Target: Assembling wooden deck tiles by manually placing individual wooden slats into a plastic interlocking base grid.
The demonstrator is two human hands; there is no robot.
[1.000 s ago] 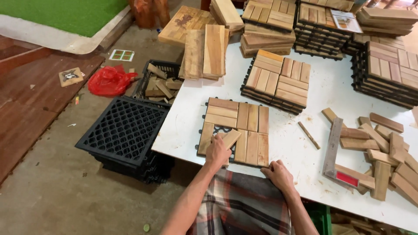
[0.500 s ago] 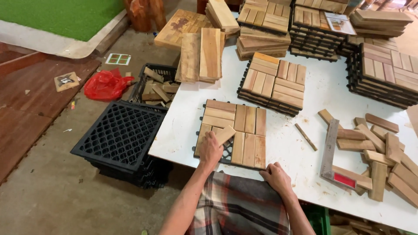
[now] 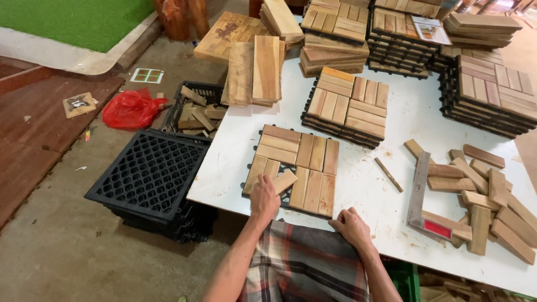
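**Slat going into the last gap of a deck tile**

Left hand [image 3: 264,197] rests on a short wooden slat [image 3: 284,181], fingers closed over its near end. The slat lies tilted across the one bare patch of black grid in the wooden tile [image 3: 296,168], not seated flat. The tile sits near the front edge of the white table [image 3: 235,162], straight ahead of the person.

Right hand [image 3: 351,226] lies on the table edge just beside the tile's near right corner, fingers curled, holding nothing.

Around: loose slats [image 3: 481,196] piled to the right, well apart from the tile, with a metal square [image 3: 418,190] beside them. A thin strip [image 3: 388,174] lies between tile and pile. A finished tile stack [image 3: 347,106] stands behind. Black plastic crates [image 3: 151,179] stand on the floor to the left, with a red bag [image 3: 130,109] beyond them.

Risks, as judgement:
- The slat is skewed to the gap; pressed down at this angle it may jam against its neighbour or sit proud.
- The tile lies close to the table edge and only the left hand bears on it; a hard push could slide it off toward the crates.
- Fingers on the slat's end could be pinched if it drops in abruptly.
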